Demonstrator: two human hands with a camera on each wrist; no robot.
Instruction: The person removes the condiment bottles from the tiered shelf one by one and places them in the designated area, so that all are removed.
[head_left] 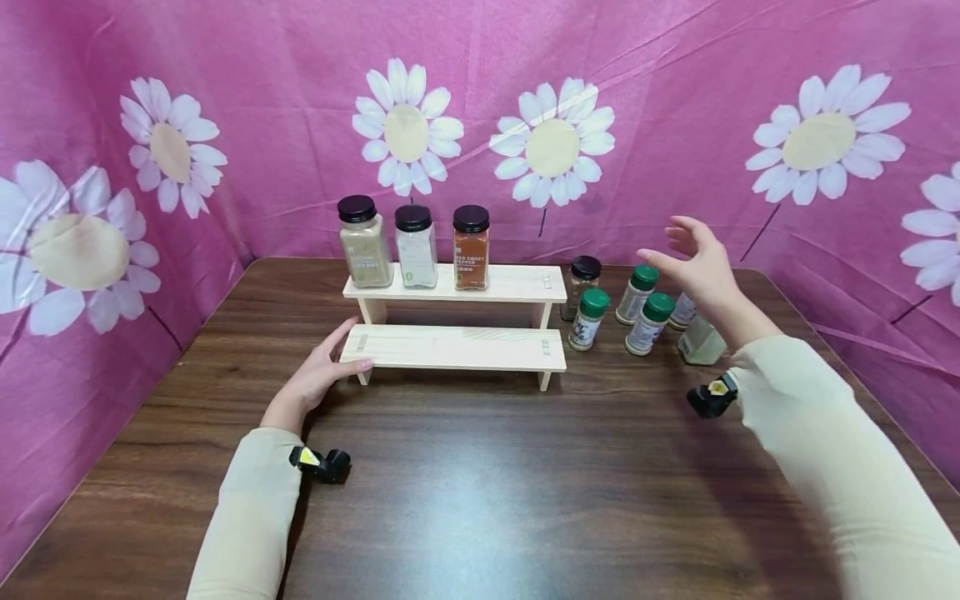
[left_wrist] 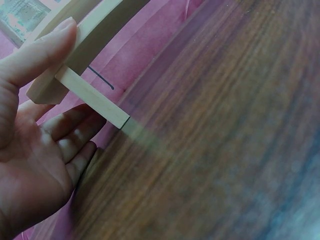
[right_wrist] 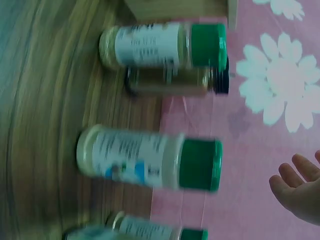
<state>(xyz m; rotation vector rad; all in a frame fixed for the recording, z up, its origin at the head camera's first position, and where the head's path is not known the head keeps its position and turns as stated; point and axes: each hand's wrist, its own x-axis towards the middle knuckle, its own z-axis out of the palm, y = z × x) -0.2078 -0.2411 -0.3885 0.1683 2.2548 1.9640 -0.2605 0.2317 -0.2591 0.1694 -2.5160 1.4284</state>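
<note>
Head view: a two-tier stepped rack of pale, unpainted wood [head_left: 457, 346] stood on a dark brown wood-grain table [head_left: 450, 483], its lower tier facing the person. Three square clear jars with black lids were set side by side on the upper tier, toward its left end: one of beige powder [head_left: 367, 257], one of white contents [head_left: 417, 260] and one of red-orange powder [head_left: 471, 265]. Their labels faced forward, presumably for reading; the higher tier kept them visible above the lower one.

Just right of the rack, three small round bottles with green caps [head_left: 645, 335] and a black-lidded clear jar of brownish contents [head_left: 574, 296] stood upright on the table — apparently grouped within reach of the right side. A clear jar with pale contents [head_left: 702, 340] was partly hidden by the right wrist.

Left hand [head_left: 318, 373]: grasping the left end of the lower tier, thumb across the board, index finger at its far side, remaining fingers extended below beside the leg. This hold probably steadied the rack.

Right hand [head_left: 697, 265]: released and holding nothing — raised near the bottles without contact, palm turned inward, thumb and fingers parted in a loose C, forearm angled in from the right.
</note>
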